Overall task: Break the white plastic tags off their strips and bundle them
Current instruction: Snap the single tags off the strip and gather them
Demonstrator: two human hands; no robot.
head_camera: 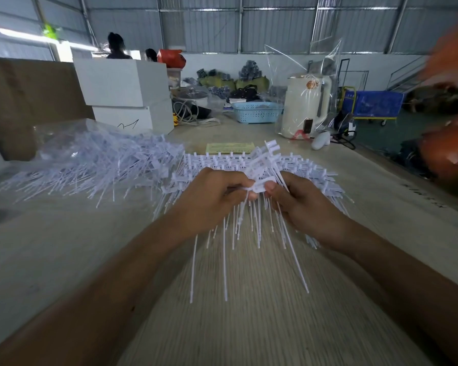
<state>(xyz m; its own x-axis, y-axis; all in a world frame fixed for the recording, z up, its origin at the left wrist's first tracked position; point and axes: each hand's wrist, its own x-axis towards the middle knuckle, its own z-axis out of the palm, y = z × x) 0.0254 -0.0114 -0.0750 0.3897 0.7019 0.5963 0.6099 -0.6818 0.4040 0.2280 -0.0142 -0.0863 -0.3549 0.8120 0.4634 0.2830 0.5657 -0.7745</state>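
At frame centre: the left hand (pixel 214 196) and right hand (pixel 299 199) meet, fingers curled, both pinching one white tag (pixel 259 186) by its flat head.
Tag axis: tails hang from the grip toward the lower frame; heads point up and away.
Nearer hand: both equal, thumbs almost touching.
Strips (pixel 222 161): just behind the hands, running left to right.
Loose tags (pixel 98 159): heaped at middle left, partly under a clear bag (pixel 64 133).
Open room: bare table (pixel 249 326) below the hands; its edge runs down the right.
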